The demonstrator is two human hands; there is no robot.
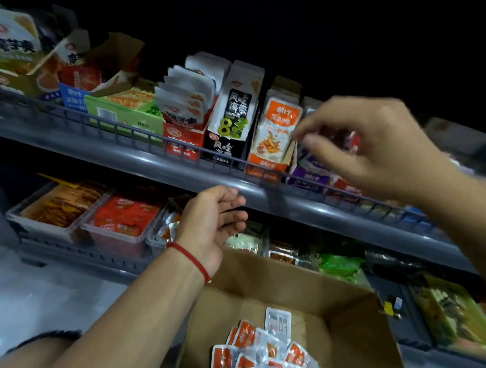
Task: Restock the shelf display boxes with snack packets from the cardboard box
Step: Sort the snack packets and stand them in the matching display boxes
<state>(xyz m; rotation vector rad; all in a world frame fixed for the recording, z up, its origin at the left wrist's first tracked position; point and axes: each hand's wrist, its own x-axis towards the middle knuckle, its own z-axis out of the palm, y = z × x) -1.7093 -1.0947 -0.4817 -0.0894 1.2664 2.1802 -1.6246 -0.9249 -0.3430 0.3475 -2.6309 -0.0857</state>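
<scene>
The right hand [375, 144] hangs blurred beside the orange display box [270, 146] on the upper shelf [143, 161], fingers loosely curled; whether it holds anything I cannot tell. The left hand [210, 224] is open, empty, just below the shelf edge. Orange packets [263, 349] lie in the near cardboard box [350, 325].

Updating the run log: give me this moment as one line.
left hand: open, empty, below upper shelf rail | right hand: reaching at orange display box, grip blurred | cardboard box: packets remain
</scene>
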